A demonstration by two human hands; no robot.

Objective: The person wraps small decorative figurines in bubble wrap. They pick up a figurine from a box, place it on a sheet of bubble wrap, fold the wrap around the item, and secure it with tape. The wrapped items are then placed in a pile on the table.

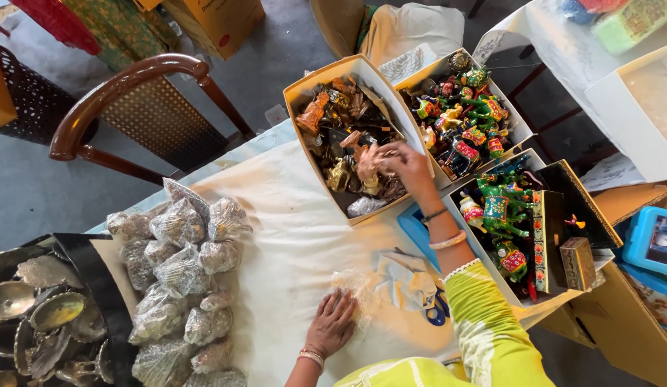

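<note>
White cloth (290, 244) covers a table crowded with boxes, with a wooden chair (133, 100) and grey floor beyond. Over the brass box (348, 136), an open carton heaped with small brown and gold figurines, the right hand (394, 161) has its fingers pinched narrow on one figurine (368, 166) at the middle of the heap, just lifting off the pile. The left hand (332, 322) lies flat and spread on a clear wrapper (355, 290) on the cloth near the table's front edge, holding nothing. By the look of it, this is the picking step, one piece being drawn out for wrapping; the next move would call for a clean lift clear of the tangled pieces and across to the wrapper. Beside the brass box stand two more boxes of painted animals (466, 118), too many to count. To the left, roughly fifteen wrapped bundles (179, 279) lie piled, next to a tray of metal shell dishes (39, 315).
</note>
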